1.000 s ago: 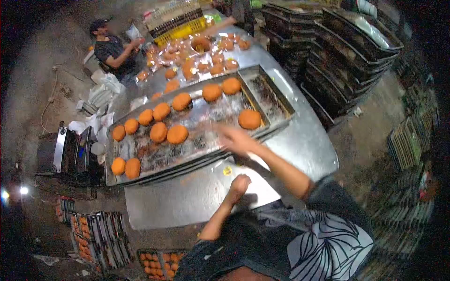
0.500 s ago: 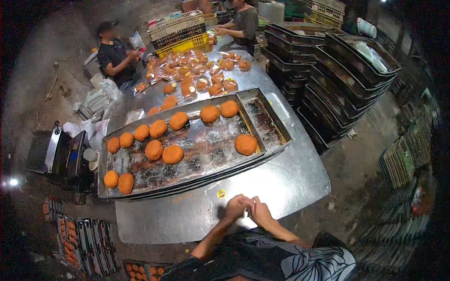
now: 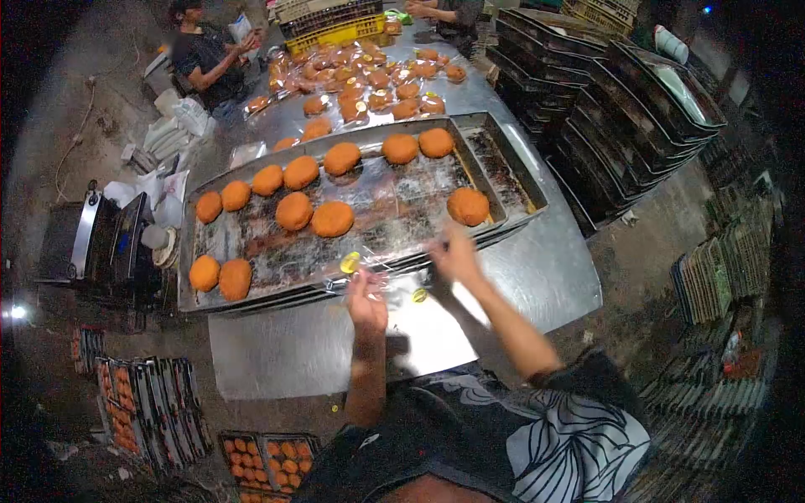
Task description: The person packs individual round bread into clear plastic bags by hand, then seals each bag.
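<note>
My left hand (image 3: 367,303) pinches a clear plastic bag (image 3: 379,280) over the near edge of the front baking tray (image 3: 373,236). A round yellow sticker (image 3: 350,262) shows at the bag's top. Farther right, my right hand (image 3: 455,254) reaches across the tray rim, its fingers smeared by motion, just below a round orange-brown bun (image 3: 467,206). More buns, such as one flattened bun (image 3: 332,219), lie along the tray's far side and left end. Another yellow sticker (image 3: 419,295) rests on the metal table between my hands.
Bagged buns (image 3: 360,80) heap at the table's far end, before a yellow crate (image 3: 335,35). Two people stand there, one at the left (image 3: 205,63). Stacked black trays (image 3: 620,126) rise at the right. Bun-filled trays (image 3: 267,461) sit low at the left.
My hands, together over the table's front edge before, are now apart. The left has come up to the tray edge with the bag; the right has reached forward towards the right-hand bun. The view has shifted.
</note>
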Available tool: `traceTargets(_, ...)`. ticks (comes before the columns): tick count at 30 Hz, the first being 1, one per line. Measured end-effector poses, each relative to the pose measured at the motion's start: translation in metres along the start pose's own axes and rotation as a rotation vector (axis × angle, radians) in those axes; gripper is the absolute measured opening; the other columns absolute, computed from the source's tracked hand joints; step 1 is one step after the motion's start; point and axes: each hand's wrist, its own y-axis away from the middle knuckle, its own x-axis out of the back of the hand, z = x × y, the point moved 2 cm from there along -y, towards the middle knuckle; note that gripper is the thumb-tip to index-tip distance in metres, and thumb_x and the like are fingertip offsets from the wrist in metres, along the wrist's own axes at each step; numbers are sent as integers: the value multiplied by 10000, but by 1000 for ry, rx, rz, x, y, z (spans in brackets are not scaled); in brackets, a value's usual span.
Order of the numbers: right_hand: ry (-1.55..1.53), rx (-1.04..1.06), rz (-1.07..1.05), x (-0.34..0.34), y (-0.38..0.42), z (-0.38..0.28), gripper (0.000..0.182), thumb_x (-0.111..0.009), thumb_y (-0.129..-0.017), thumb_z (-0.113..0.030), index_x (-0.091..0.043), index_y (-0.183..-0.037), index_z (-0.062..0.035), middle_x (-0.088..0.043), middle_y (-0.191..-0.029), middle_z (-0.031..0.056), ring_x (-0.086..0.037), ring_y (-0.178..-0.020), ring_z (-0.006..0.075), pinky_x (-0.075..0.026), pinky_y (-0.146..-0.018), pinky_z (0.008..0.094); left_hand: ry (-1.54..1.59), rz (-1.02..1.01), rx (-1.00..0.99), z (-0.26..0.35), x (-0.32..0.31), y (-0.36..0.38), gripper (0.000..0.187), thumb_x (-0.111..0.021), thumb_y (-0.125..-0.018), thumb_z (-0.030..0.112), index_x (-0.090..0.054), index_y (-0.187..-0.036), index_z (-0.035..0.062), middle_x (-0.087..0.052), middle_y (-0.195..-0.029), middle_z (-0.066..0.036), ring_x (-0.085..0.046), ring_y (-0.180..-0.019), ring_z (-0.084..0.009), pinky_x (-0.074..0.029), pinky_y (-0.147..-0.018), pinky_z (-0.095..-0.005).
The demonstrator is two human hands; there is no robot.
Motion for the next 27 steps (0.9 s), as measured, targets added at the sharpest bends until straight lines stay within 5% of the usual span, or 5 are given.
traceTargets(3, 657, -463, -201, -2, -67, 61, 668, -668, -636, -310, -363, -1171, -51, -497, -988, 255, -467, -971, 372, -407, -778, 469, -90, 69, -94, 31, -15, 5, 245, -472, -858, 166, -462, -1082, 67, -511, -907, -41, -507, -865, -185, -423, -825, -389)
traceTargets(7, 455, -306, -160, -22, -93, 123, 555, -615, -692, -394, -415, -1102, -79, -468, -1048, 269, -467, -940, 449, -437, -729, 478, 65, 163, -135, 61, -18, 11, 426, -480, -833, 183, -330, -1225, 107, -422, -1073, -78, -450, -997, -223, -392, -871, -443)
traceTargets(9, 254, -98, -87, 15, -62, 21, 551, -619, -667, -340, -443, -1123, -85, -572, -840, 214, -544, -824, 378, -418, -745, 461, 46, 148, -225, 78, -9, 7, 478, -455, -832, 191, -263, -1262, 110, -409, -1091, -84, -437, -1031, -238, -385, -884, -448)
traceTargets(13, 24, 585, 23, 7, 17, -117, 653, -706, -520, -120, -483, -1133, -90, -538, -1056, 119, -493, -864, 313, -380, -774, 396, 75, -28, -204, 47, -28, 18, 465, -336, -886, 175, -162, -1310, 94, -409, -1169, -138, -437, -1061, -244, -368, -907, -404)
traceTargets(27, -3, 427, 200, 13, 57, -111, 862, -755, -483, -181, -366, -1212, 63, -583, -861, 104, -429, -585, 237, -366, -550, 318, -96, -155, -10, 20, -62, 41, 374, -426, -863, 221, -369, -1174, 22, -480, -1124, -121, -478, -1028, -234, -385, -887, -351)
